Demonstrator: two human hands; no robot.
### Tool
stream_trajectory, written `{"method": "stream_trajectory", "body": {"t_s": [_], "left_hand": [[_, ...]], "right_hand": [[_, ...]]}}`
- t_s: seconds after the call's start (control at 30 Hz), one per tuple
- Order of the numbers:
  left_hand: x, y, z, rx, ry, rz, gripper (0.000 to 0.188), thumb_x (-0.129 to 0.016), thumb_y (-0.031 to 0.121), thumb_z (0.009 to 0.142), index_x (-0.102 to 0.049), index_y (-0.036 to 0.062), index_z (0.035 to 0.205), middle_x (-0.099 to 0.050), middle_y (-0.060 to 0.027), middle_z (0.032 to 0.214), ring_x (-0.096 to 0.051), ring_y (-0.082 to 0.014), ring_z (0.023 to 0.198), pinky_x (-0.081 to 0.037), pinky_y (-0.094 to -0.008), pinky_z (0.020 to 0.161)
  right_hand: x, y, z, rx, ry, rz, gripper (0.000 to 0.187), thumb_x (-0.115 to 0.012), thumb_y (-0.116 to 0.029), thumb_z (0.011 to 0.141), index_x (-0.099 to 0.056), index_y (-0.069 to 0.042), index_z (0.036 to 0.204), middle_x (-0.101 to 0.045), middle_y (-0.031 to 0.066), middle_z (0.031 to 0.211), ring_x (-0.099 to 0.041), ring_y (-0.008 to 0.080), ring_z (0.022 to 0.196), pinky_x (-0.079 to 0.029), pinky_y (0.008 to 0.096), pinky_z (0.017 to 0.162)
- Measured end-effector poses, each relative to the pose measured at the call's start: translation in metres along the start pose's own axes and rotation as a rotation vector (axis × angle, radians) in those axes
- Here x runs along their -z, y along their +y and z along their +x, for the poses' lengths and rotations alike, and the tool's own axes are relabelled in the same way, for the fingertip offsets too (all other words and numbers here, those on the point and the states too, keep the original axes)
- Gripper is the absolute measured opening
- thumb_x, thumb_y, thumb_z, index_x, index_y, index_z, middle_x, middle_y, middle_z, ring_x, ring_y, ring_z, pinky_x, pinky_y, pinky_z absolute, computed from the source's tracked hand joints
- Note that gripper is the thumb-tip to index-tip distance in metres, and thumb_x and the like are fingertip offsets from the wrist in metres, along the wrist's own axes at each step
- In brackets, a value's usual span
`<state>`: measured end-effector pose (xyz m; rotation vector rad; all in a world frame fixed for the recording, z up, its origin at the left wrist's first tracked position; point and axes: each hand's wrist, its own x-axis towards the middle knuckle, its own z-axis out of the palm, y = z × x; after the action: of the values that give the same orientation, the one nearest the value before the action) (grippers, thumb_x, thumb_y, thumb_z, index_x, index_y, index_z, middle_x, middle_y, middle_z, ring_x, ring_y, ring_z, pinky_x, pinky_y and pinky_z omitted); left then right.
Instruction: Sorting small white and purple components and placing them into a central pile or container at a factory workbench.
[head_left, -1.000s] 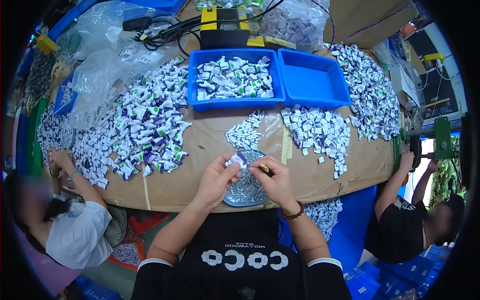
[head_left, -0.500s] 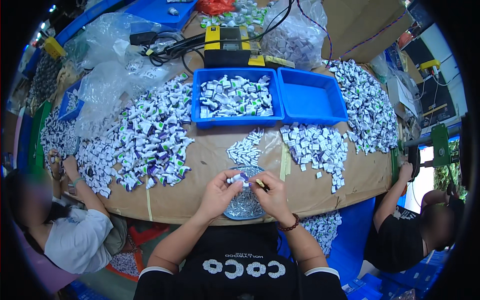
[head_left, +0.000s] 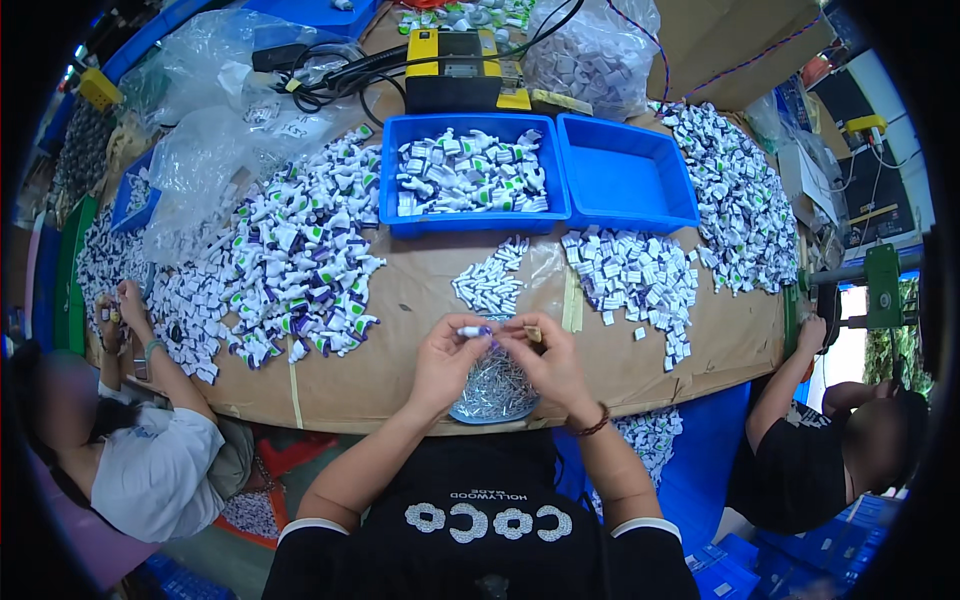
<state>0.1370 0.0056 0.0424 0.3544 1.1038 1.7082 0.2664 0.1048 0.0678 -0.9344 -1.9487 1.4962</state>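
Observation:
Above a round clear dish of small shiny metal pieces (head_left: 492, 388), both hands meet. My left hand (head_left: 440, 368) is closed around a small white and purple plastic toy part (head_left: 474, 331). Pinched at that part's right end are the fingertips of my right hand (head_left: 552, 368). A small tan object (head_left: 534, 334) shows at the right hand's fingers; its kind I cannot make out. Just beyond the dish lies a small heap of slim white parts (head_left: 490, 275).
A blue tray of white and green toy bodies (head_left: 470, 180) stands beside another blue tray (head_left: 625, 165). Heaps of toy figures (head_left: 310, 250) and white blocks (head_left: 635, 285) flank them. A yellow-black device (head_left: 455, 70) sits behind. Co-workers (head_left: 155, 460) (head_left: 830, 450) sit at both sides.
The view has shifted slightly. My right fingers have moved in against the toy part, and the tan object is tilted more upright. The left co-worker's hand has risen a little.

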Motion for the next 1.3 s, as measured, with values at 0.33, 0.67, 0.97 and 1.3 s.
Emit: {"method": "stream_trajectory", "body": {"t_s": [0.33,0.67,0.97,1.3], "left_hand": [[0.023,0.007,0.01,0.095,0.082,0.019,0.024,-0.051,0.001,0.094,-0.049,-0.0002,0.118,-0.061,-0.0148,0.106,-0.064,-0.0207,0.097,-0.053,-0.0279,0.085],[0.019,0.018,0.01,0.23,0.02,-0.09,0.024,-0.055,0.012,0.095,-0.046,0.0031,0.116,-0.062,-0.0142,0.103,-0.065,-0.0228,0.095,-0.055,-0.0275,0.079],[-0.001,0.008,0.01,0.239,-0.038,-0.154,0.022,-0.058,0.009,0.094,-0.053,0.0022,0.115,-0.064,-0.0085,0.1,-0.064,-0.0151,0.085,-0.054,-0.0268,0.079],[-0.008,0.018,0.005,0.265,-0.075,-0.076,0.023,-0.062,0.006,0.091,-0.058,0.0012,0.113,-0.065,-0.0091,0.099,-0.065,-0.0133,0.081,-0.055,-0.0253,0.076]], "right_hand": [[0.025,0.075,0.09,0.334,-0.153,-0.708,0.011,-0.058,-0.003,0.078,-0.062,-0.003,0.089,-0.061,0.016,0.087,-0.06,0.0361,0.082,-0.049,0.0442,0.072],[0.038,0.016,0.072,0.105,-0.219,-0.089,0.02,-0.059,0.0,0.084,-0.062,-0.002,0.103,-0.056,-0.0037,0.076,-0.047,0.0049,0.061,-0.039,0.021,0.055],[0.026,-0.007,0.025,-0.127,-0.255,0.232,0.009,-0.069,-0.004,0.083,-0.068,0.0,0.091,-0.063,0.0002,0.076,-0.059,0.0078,0.069,-0.046,0.0225,0.06],[0.034,-0.007,0.017,0.24,-0.171,-0.115,0.013,-0.068,0.002,0.079,-0.069,-0.001,0.092,-0.063,0.0083,0.079,-0.06,0.0174,0.073,-0.046,0.0276,0.062]]}}
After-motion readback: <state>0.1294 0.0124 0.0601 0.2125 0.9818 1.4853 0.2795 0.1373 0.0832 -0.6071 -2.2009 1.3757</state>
